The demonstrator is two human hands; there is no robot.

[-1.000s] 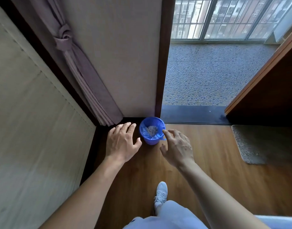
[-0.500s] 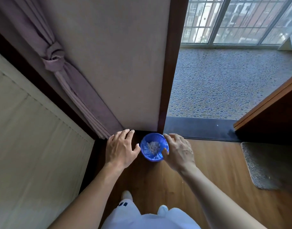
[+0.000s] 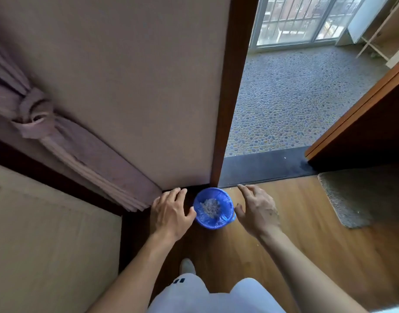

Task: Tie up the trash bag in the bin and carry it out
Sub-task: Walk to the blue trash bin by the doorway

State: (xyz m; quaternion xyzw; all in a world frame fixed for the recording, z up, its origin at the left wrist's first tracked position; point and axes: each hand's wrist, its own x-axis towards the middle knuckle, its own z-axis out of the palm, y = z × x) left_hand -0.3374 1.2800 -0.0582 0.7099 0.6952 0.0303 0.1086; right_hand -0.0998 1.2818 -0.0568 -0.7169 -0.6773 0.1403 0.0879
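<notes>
Trash bag [image 3: 213,219] between spread left hand [image 3: 171,214]; right hand [image 3: 257,212].

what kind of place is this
Most likely a room in a home, beside a balcony: a tied-back curtain, wood-look floor, a small bin with a blue bag, and a pebble-tiled floor toward barred windows.

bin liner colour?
Blue, a translucent plastic trash bag folded over the bin rim. Head view, the only one, shows it clearly between both hands.
</notes>
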